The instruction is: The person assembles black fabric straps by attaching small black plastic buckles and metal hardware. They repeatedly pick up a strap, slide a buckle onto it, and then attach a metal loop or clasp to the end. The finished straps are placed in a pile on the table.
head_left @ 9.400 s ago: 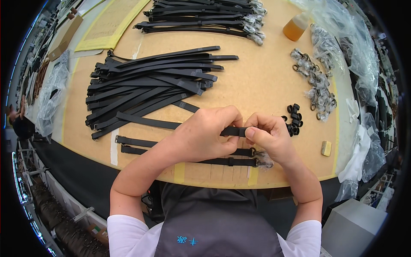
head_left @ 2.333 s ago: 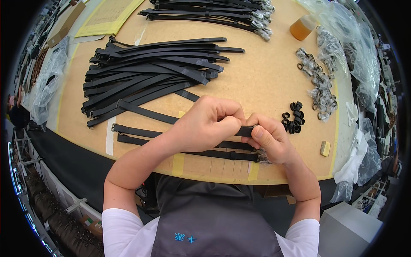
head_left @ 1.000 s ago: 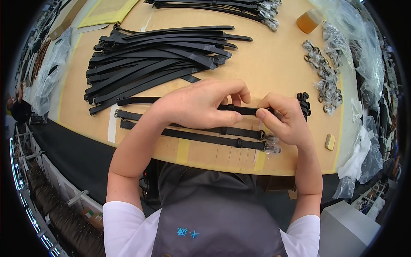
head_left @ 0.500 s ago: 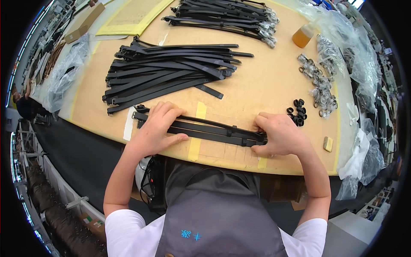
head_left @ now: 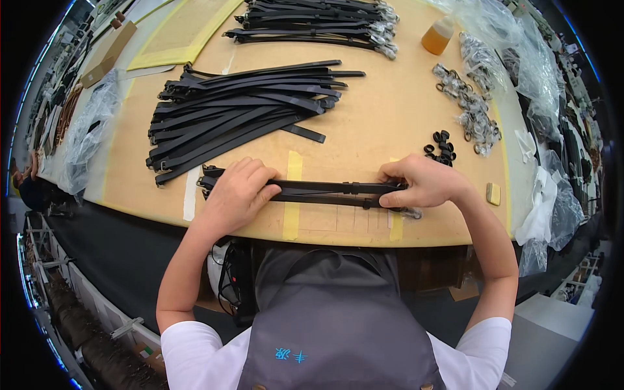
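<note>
Near the table's front edge, black straps (head_left: pixel 325 188) with buckles at their left end lie side by side, my hands around them. My left hand (head_left: pixel 240 192) grips them close to the buckles, thumb along the near side. At the other end my right hand (head_left: pixel 426 183) pinches them between thumb and fingers; a bit of clear wrapping (head_left: pixel 411 212) shows under it. Slim keeper loops sit on the straps just left of my right hand. Beyond my left hand is a fanned pile of similar black straps (head_left: pixel 247 110), buckles to the left.
Farther back lie finished-looking straps (head_left: pixel 312 26) with wrapped ends. To the right are loose black loops (head_left: pixel 442 148), plastic-wrapped rings (head_left: pixel 471 114), a bottle of amber liquid (head_left: pixel 437 38) and a small yellowish block (head_left: pixel 493 194). Yellow tape (head_left: pixel 294 195) crosses the table under the straps.
The held straps have turned to lie more level, their right end shifting away from the table's front edge. My right hand has moved with that end. The view has shifted slightly.
</note>
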